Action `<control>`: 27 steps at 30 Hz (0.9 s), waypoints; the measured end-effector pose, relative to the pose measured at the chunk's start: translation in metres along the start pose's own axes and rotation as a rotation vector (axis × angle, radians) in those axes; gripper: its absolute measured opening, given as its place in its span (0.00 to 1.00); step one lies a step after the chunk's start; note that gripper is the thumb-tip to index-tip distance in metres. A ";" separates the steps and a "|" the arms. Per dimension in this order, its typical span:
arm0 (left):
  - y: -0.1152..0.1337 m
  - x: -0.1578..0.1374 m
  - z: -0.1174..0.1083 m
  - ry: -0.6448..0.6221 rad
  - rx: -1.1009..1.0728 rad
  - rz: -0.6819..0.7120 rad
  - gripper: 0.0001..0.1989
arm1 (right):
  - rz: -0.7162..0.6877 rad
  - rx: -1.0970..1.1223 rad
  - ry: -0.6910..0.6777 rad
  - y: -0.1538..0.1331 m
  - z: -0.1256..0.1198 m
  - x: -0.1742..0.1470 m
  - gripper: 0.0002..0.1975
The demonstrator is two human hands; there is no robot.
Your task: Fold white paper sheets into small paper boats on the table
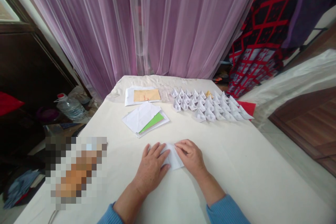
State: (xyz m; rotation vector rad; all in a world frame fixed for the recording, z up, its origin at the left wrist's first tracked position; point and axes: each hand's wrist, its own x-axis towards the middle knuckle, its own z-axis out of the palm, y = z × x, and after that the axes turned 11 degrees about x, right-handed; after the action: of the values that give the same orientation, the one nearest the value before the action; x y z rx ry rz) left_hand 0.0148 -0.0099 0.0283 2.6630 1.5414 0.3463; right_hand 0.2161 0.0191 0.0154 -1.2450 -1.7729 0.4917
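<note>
Your left hand (151, 166) lies flat, fingers spread, palm down on the folded white paper (173, 159), and your right hand (191, 156) presses on it from the other side, fingers together and curled slightly, fingertips meeting the paper's upper edge. The paper sits on the cream tablecloth (236, 168), right between your two hands and touching both. Only a small wedge of it shows, so its full outline is hard to read; the visible part runs from the far left down to the near right, with a corner poking out toward you just beside your right wrist. The rest of it is hidden under your palms, and you cannot tell how many layers are folded there.

Beyond the paper, toward the curtain (157, 21), a loose stack of white sheets (141, 116) lies with a green sheet (152, 123) peeking out of its right side. Farther still from the paper, a tan envelope (146, 95) rests on more white paper. To the far right of the paper, rows of small folded white paper boats (210, 106) stand packed close together, and a red sheet (248, 107) shows at their right end, mostly covered. Left of the paper, at the table's edge, a blurred patch hides whatever is there. A plastic water bottle (68, 106) stands off the table, beyond that edge.
</note>
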 end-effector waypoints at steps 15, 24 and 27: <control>0.000 0.001 0.000 0.024 0.030 0.009 0.21 | -0.102 -0.030 -0.085 -0.001 -0.002 -0.008 0.10; -0.007 0.002 0.000 0.037 -0.066 0.029 0.22 | -0.135 -0.043 -0.093 -0.004 -0.002 -0.009 0.10; -0.008 0.001 0.004 0.070 -0.093 0.012 0.25 | -0.136 -0.043 -0.104 -0.004 -0.002 -0.009 0.10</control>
State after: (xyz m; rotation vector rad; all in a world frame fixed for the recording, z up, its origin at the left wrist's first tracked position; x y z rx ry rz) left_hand 0.0096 -0.0043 0.0233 2.6170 1.4891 0.5034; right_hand 0.2163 0.0091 0.0158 -1.1370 -1.9501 0.4484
